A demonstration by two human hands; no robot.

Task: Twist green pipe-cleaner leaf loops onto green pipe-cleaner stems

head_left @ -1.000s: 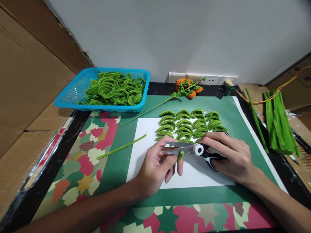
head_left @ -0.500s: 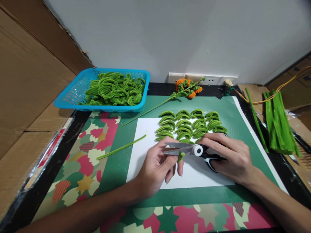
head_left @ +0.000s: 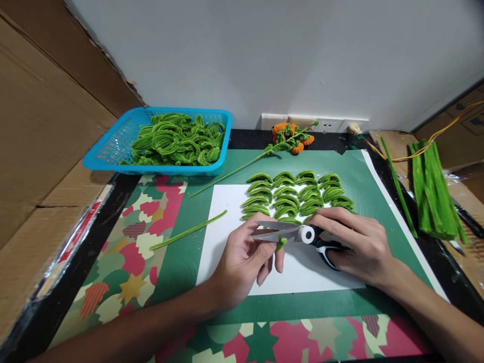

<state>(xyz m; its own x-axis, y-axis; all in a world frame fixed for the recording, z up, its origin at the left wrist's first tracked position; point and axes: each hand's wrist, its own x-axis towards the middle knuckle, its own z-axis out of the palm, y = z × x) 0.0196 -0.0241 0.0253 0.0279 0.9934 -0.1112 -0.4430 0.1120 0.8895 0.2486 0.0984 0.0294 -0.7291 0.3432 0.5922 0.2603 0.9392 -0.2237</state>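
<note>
My left hand (head_left: 247, 257) pinches a short green pipe cleaner piece (head_left: 281, 244) between thumb and fingers; most of it is hidden by the hand. In my right hand (head_left: 355, 242) is a pair of scissors (head_left: 308, 235) with black and white handles. Their blades are slightly apart and lie right by the piece, over the left fingers. Just beyond both hands, several curved green pipe cleaner leaves (head_left: 285, 194) lie in rows on a white sheet of paper (head_left: 223, 201). One straight green pipe cleaner (head_left: 189, 230) rests to the left of the paper.
A blue basket (head_left: 102, 164) of bent green pieces stands back left. Behind the rows lies an orange flower stem (head_left: 280, 147). On the right are a bundle of green pipe cleaners (head_left: 434, 196), a black-handled tool (head_left: 469, 219) and a yellow cable (head_left: 431, 146). Cardboard (head_left: 45, 101) walls the left side.
Almost nothing differs. Both hands, the scissors and the green piece hold nearly the same position; the view has shifted very slightly.
</note>
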